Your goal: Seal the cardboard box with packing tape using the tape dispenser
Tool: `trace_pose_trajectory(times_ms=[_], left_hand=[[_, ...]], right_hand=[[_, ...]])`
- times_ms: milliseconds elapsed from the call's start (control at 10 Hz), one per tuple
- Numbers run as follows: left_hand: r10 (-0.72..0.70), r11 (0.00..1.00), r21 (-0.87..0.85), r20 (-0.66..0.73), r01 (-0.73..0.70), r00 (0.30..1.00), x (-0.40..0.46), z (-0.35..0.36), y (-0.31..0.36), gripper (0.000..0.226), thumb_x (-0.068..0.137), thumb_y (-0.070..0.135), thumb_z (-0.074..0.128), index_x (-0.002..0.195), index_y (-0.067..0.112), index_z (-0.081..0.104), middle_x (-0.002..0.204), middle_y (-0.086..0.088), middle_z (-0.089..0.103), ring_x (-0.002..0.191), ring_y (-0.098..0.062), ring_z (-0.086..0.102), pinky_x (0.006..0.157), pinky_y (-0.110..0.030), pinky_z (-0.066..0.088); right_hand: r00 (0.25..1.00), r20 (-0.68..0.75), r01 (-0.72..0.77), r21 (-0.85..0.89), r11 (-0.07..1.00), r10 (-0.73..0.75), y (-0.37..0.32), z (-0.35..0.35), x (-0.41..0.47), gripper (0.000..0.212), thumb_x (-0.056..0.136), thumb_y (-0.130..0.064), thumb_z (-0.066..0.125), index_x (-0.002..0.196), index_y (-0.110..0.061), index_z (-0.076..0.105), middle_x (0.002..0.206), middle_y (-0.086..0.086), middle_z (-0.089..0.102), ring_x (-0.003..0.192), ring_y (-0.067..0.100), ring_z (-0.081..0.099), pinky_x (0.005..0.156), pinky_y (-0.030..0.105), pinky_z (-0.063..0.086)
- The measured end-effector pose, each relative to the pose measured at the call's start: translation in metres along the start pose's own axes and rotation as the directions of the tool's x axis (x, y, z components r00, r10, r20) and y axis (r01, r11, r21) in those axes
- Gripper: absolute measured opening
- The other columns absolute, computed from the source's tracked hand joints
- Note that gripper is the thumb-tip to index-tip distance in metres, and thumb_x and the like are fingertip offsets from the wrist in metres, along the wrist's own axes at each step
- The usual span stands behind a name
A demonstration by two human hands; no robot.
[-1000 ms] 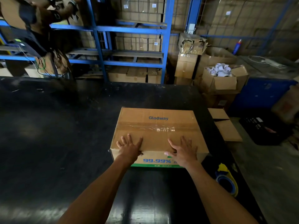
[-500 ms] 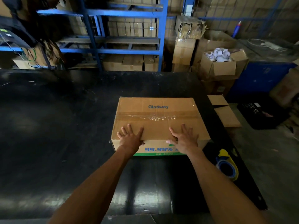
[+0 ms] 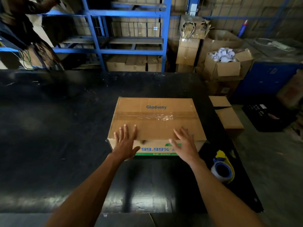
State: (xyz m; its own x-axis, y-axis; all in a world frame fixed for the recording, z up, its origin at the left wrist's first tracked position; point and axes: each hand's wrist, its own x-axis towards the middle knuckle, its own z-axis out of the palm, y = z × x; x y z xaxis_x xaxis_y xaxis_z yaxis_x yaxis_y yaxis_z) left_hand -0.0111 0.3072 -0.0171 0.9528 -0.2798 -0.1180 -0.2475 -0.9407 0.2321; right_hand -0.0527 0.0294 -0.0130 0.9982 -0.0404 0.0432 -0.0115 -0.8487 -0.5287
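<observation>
A brown cardboard box (image 3: 155,123) printed "Glodway" rests on the black table (image 3: 57,136), flaps closed, with a strip of clear packing tape (image 3: 154,116) across its top seam. My left hand (image 3: 125,142) hovers over the box's near left edge, fingers spread, holding nothing. My right hand (image 3: 184,145) is at the near right edge, fingers apart and empty. The yellow and blue tape dispenser (image 3: 223,167) lies on the table to the right of my right forearm, untouched.
A smaller open box (image 3: 227,115) sits off the table's right edge. Stacked cartons (image 3: 224,64) and blue shelving (image 3: 127,38) stand behind the table. A person (image 3: 21,27) is at the far left. A black crate (image 3: 265,117) is on the floor right.
Both hands have slid back from the box top toward its near edge and appear slightly lifted. The box has stayed where it was.
</observation>
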Motion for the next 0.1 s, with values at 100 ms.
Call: trace_pose_trajectory(times_ms=[100], left_hand=[[0.023,0.968,-0.223,-0.369,-0.112,0.929,-0.0661,0.0395,-0.0113,0.081,0.093,0.026,0.049,0.158,0.007,0.006,0.166,-0.016,0.005,0.153,-0.035,0.007,0.121,-0.056,0.013]], right_hand=[[0.934,-0.292,0.249,0.126,0.960,-0.204,0.0320,0.0149,-0.0851,0.040,0.097,-0.026,0.049,0.135,-0.018,0.056,0.147,0.007,0.047,0.144,0.019,0.031,0.113,0.055,0.030]])
